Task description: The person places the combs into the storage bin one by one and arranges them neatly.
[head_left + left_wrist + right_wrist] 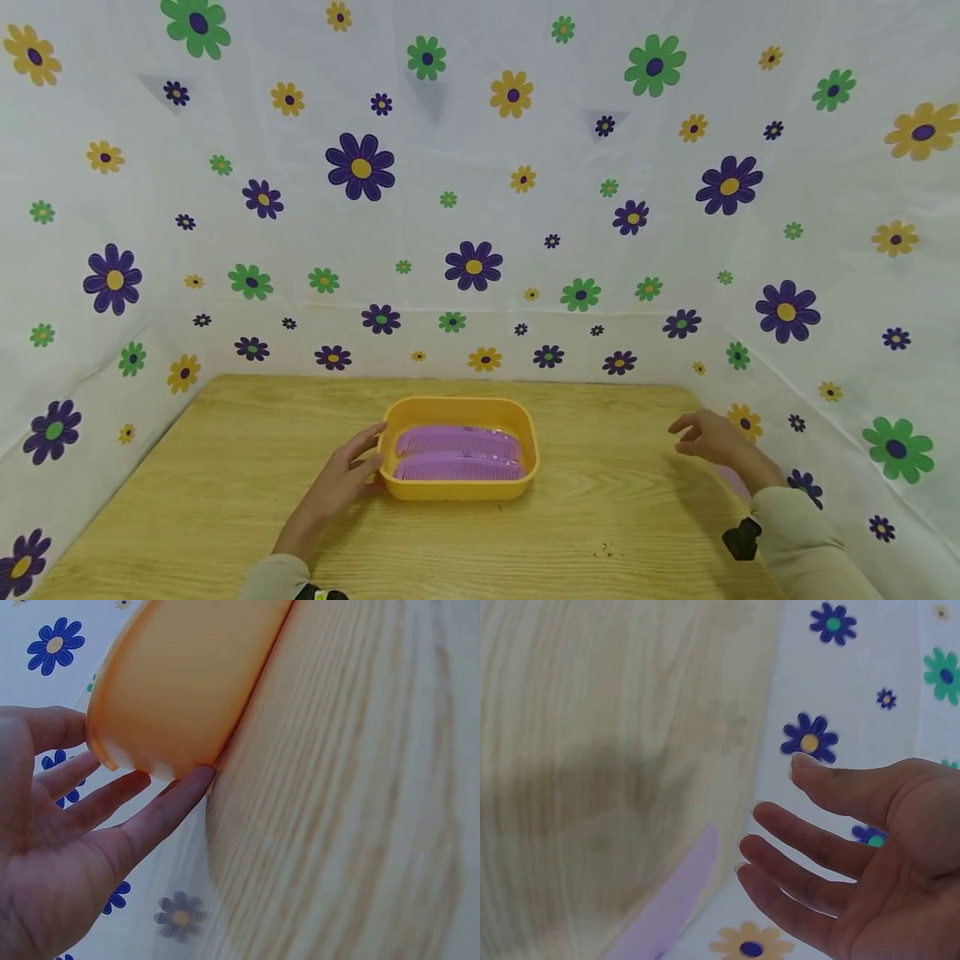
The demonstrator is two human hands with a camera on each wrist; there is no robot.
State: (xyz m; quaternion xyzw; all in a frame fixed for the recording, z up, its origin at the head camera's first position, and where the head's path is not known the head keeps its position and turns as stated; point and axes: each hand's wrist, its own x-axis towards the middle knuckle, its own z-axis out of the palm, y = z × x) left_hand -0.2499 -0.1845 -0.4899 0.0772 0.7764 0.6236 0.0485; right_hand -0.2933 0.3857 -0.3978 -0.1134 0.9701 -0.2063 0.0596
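Two purple combs lie side by side in a yellow plastic basket (459, 492), the rear comb (457, 440) behind the front comb (459, 468). My left hand (341, 479) touches the basket's left end. In the left wrist view its fingers (112, 799) are spread and nearly straight against the basket wall, with the thumb near the rim. Raised over the table's right side, my right hand (708, 437) holds nothing, its fingers loosely bent. Below it lies a flat purple piece (671, 904) with a tapered end, partly hidden by the forearm in the head view.
The wooden table (600, 517) is bordered by a white flower-printed sheet (480, 217) at the back and both sides. A few small dark specks (606, 551) mark the tabletop right of the basket.
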